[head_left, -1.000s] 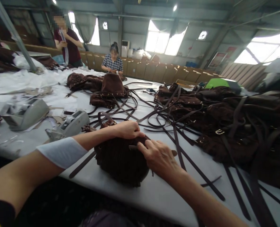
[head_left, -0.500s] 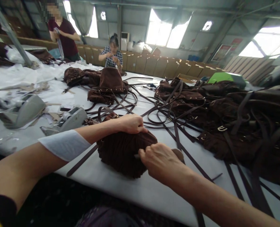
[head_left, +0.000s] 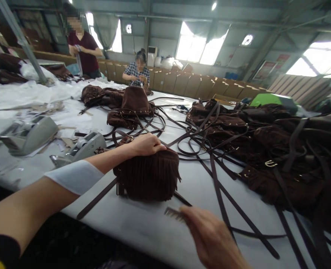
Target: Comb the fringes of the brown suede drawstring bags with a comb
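Note:
A dark brown fringed bag (head_left: pixel 148 177) rests on the white table (head_left: pixel 151 220) in front of me, its fringe hanging down the side toward me. My left hand (head_left: pixel 147 145) is closed on the bag's top edge. Below and to the right of the bag, apart from it, my right hand (head_left: pixel 210 231) grips a comb (head_left: pixel 174 214) whose teeth point downward. The hand is slightly blurred. A long brown strap (head_left: pixel 98 198) runs from the bag's left side toward the table's front edge.
Brown bags with tangled straps (head_left: pixel 288 149) are heaped at the right. More bags (head_left: pixel 134 102) lie beyond mine. Two grey tape dispensers (head_left: pixel 84 147) and paper scraps stand at the left. Two people (head_left: pixel 84 52) are across the table, near cardboard boxes (head_left: pixel 176 80).
My right hand has moved down and away from the bag with the comb, which now shows clearly. The fringe hangs straighter. My left hand stays on the bag's top.

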The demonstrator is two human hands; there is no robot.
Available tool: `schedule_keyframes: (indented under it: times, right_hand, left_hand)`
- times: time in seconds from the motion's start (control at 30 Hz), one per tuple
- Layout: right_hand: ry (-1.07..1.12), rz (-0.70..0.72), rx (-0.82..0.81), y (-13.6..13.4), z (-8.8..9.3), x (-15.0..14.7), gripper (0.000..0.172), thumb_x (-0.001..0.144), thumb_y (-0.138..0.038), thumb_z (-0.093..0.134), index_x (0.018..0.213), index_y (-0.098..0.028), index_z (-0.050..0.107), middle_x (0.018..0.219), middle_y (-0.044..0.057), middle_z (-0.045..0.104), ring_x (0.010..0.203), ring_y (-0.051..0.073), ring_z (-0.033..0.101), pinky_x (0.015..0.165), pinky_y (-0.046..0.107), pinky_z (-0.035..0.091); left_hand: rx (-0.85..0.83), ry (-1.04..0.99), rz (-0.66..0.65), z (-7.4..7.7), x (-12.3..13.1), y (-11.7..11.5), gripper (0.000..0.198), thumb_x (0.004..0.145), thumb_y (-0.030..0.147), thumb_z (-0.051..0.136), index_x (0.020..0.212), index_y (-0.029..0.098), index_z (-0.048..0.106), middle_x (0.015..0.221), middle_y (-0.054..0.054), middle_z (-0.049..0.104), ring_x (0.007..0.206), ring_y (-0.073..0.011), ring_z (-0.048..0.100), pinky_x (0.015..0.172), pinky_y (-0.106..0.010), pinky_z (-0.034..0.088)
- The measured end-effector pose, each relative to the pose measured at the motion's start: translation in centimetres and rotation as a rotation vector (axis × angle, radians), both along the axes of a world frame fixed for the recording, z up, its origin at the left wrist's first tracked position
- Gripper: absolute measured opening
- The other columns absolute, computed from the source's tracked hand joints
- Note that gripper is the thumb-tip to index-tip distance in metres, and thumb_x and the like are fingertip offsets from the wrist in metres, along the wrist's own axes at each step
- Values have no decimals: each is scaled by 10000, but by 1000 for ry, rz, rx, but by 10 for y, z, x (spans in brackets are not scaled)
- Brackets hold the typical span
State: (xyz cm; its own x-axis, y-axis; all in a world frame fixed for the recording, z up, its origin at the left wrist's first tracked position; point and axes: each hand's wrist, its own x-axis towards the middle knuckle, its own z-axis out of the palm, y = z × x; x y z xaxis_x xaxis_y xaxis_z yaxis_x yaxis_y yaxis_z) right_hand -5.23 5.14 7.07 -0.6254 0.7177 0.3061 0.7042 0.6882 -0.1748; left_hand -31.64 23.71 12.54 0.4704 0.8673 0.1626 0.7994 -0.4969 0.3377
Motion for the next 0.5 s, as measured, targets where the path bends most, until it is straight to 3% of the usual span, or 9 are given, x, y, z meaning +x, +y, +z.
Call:
schedule_keyframes:
  times: [0.13,0.2,0.23,0.33,0.43,0.5]
  right_hand:
    - [1,-34,234,54,79,5,270,963,-118,376,1122,-213,572,713,0,556,629,168,516,617,281,352]
    - [-104,-22,327,72,96,-10,310,942,-94,408,1167,-220,580,737,10,566,650,179,509,638,298,346]
    - [-157,-11,361,77,96,-19,325,927,-83,431,1183,-215,582,761,21,584,669,185,514,647,308,343]
    - [-273,10,338,72,65,-40,354,851,-44,520,1164,-190,594,789,33,611,695,191,527,631,317,328]
    - [-280,101,198,40,4,-39,377,757,-20,587,1059,-246,599,740,-11,600,641,167,520,589,300,309]
    - [-194,252,182,15,-30,-31,169,802,-144,611,917,-263,579,680,-30,572,572,160,492,545,298,291]
  left_hand:
    - [-85,-27,-62,20,9,-7,486,881,479,518,524,160,601,469,-1,483,480,-121,406,519,-279,247]
    - [-126,-38,-75,29,16,-11,465,867,466,536,527,156,605,463,5,470,486,-120,408,514,-275,248]
    - [-149,-48,-70,32,19,-13,460,861,467,545,531,154,610,462,7,465,489,-122,411,511,-274,250]
    - [-187,-104,-29,32,23,-13,455,849,472,569,539,143,621,466,9,455,503,-126,419,515,-268,268]
    - [-148,-154,96,24,14,-3,451,854,452,574,536,136,615,481,9,452,517,-126,428,526,-264,276]
    - [-126,-170,168,20,5,4,452,872,441,553,546,136,620,488,10,451,528,-129,442,532,-263,278]
